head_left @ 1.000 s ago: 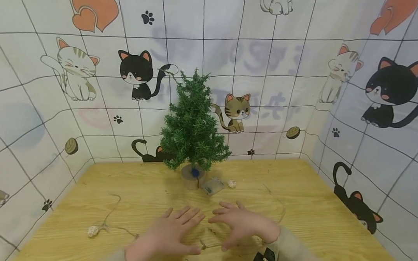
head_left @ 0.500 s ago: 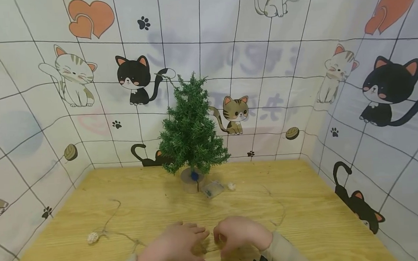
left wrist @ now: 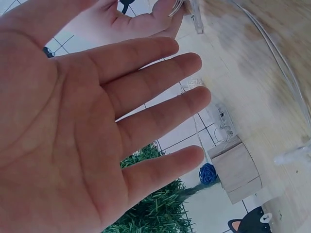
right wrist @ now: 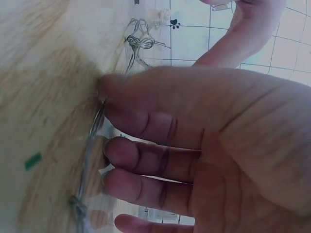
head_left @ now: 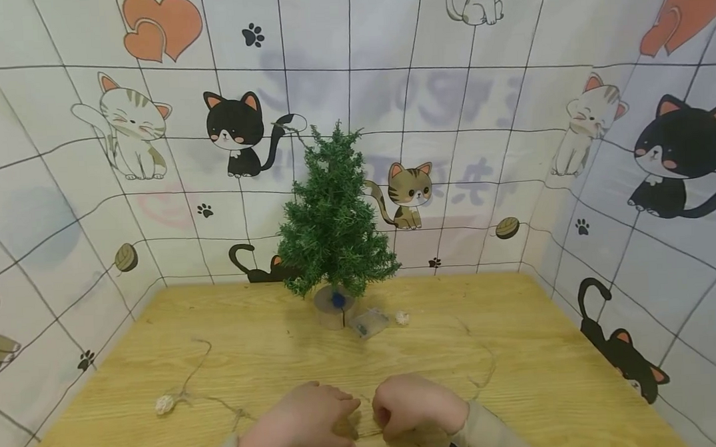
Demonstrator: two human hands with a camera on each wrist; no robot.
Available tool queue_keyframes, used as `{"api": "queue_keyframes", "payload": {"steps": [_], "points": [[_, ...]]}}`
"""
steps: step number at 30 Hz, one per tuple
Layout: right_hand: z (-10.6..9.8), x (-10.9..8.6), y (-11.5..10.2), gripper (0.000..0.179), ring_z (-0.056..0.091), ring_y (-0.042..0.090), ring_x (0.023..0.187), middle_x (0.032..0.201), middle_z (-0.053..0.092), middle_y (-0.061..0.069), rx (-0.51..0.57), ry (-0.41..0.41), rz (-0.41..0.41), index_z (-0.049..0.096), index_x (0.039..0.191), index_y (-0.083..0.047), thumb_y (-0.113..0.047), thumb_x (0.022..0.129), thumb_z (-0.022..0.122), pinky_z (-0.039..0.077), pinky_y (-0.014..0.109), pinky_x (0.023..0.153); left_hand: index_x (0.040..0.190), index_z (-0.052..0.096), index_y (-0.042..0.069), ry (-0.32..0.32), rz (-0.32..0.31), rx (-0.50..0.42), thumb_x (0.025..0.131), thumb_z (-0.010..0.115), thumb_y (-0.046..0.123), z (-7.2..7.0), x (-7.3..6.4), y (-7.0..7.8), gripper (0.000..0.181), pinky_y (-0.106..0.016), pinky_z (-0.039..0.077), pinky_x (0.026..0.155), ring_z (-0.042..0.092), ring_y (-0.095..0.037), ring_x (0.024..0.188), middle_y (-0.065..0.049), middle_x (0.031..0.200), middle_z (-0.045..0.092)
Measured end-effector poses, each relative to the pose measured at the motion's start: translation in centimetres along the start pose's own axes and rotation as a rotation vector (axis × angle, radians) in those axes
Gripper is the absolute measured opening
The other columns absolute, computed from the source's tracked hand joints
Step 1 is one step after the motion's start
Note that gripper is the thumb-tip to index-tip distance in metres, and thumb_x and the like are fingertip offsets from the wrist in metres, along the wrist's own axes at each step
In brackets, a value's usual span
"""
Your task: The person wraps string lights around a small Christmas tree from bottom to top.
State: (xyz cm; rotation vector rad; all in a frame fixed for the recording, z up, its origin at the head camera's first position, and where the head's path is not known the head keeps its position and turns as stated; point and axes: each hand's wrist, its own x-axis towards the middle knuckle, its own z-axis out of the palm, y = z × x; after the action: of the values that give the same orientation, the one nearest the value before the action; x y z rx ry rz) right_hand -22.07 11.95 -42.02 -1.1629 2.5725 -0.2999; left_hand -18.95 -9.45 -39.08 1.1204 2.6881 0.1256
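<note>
My right hand (head_left: 417, 407) is low on the table, its thumb and forefinger pinching a thin wire (right wrist: 87, 162) that lies along the wood. The wire has knotted bunches, seen in the right wrist view. Beside it, my left hand (head_left: 309, 419) hovers palm down near the wire. In the left wrist view that left hand (left wrist: 77, 126) has straight, parted fingers and holds nothing. More wire (head_left: 222, 404) trails left to a white woven ball (head_left: 164, 404), and another faint length (head_left: 490, 368) curves away on the right. Part of the wire is hidden under my hands.
A small green artificial tree (head_left: 336, 218) stands at the back on a round pale base (head_left: 326, 317) with a blue woven ball (head_left: 338, 300). Next to it are a flat clear case (head_left: 370, 323) and another white ball (head_left: 401, 318). Cat-patterned cloth walls (head_left: 450, 146) enclose the table.
Both hands have come lower and slightly nearer. The right fingers have gone from spread to curled, taking hold of the wire. The left fingers have drawn a little closer together.
</note>
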Motion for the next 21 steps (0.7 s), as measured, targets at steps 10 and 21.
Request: {"api": "queue_keyframes", "payload": {"steps": [10,21], "points": [[0.3,0.1,0.1,0.016,0.036,-0.002,0.049,0.056,0.045,-0.019,-0.007,0.018,-0.064,0.064,0.061,-0.017,-0.005,0.068,0.073,0.034,0.013,0.048,0.129,0.064,0.019,0.013,0.0,0.033,0.084,0.067,0.054,0.4,0.2,-0.1,0.057,-0.043,0.046,0.094,0.059,-0.013,0.114,0.008,0.124,0.063],[-1.0,0.0,0.8,0.02,0.036,-0.002,0.049,0.058,0.044,-0.016,0.236,0.177,-0.132,0.053,0.073,-0.019,-0.007,0.085,0.063,0.032,0.016,0.052,0.137,0.056,0.019,0.096,0.007,-0.099,0.087,0.069,0.043,0.7,0.8,-0.6,0.057,-0.024,0.044,0.052,0.049,-0.002,0.057,0.016,0.078,0.06]]}}
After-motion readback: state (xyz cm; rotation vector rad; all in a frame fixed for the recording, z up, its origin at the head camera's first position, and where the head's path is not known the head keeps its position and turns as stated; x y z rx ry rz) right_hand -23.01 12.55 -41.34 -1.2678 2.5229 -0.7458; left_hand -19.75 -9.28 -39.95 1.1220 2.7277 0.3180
